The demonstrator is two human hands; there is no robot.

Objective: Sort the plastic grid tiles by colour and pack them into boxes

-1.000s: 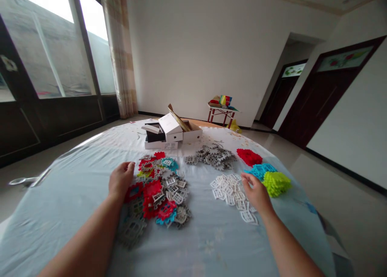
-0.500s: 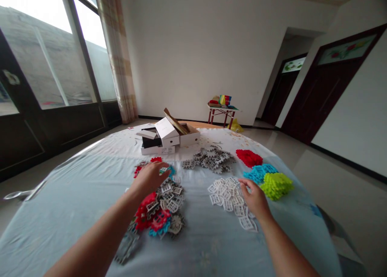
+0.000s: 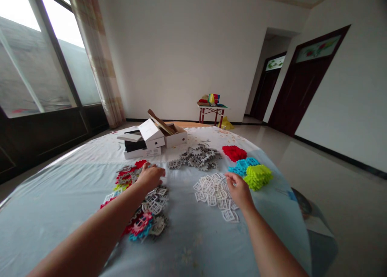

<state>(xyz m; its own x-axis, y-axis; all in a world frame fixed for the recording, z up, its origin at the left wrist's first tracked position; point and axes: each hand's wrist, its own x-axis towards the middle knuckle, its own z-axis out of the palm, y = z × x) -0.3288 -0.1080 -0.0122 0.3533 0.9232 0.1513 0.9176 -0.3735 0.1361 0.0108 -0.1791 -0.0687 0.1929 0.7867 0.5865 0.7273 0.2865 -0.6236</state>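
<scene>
My left hand (image 3: 151, 176) is over the mixed pile (image 3: 155, 206) of flat plastic building pieces in red, blue, grey and white. Its fingers bend down toward the pieces with the thumb apart, and their tips are partly hidden. My right hand (image 3: 239, 190) hovers at the right edge of a heap of white window-shaped pieces (image 3: 211, 190). A gap shows between its forefinger and thumb, and I see nothing held there. Just beyond it are stacks of blue pieces (image 3: 246, 164) and lime-green pieces (image 3: 258, 177).
Grey toothed pieces (image 3: 199, 156) lie in a heap at mid-table, with red pieces (image 3: 234, 153) to their right. White boxes (image 3: 151, 138) stand at the back left of the cloth-covered table (image 3: 187, 244). A small table (image 3: 211, 107) is against the wall.
The view has swung to the right, so everything sits further left. My left hand has its fingers bent lower over the mixed pile. My right hand stays beside the white pieces.
</scene>
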